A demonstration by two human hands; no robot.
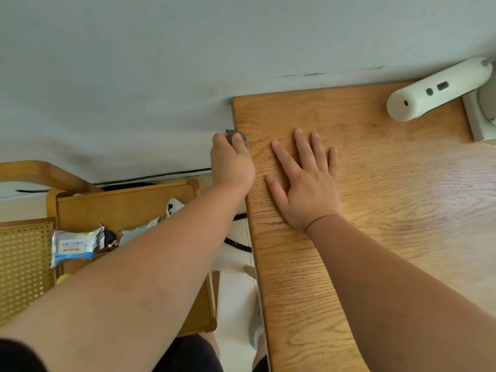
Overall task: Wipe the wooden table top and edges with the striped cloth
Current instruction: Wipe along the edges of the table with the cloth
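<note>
The wooden table [389,189] fills the right half of the view, its left edge running from top centre down to the bottom. My left hand [232,162] is closed around the striped cloth [243,138], pressing it against the table's left edge near the far corner; only a small grey striped bit of cloth shows past my fingers. My right hand [306,181] lies flat, palm down, fingers spread, on the table top just right of that edge, holding nothing.
A white handheld device [434,92] lies at the table's far right by the wall. Left of the table stands a lower wooden tray-top stand [120,202] with a wipes packet [75,245] and small items. A black cable [236,240] hangs between them.
</note>
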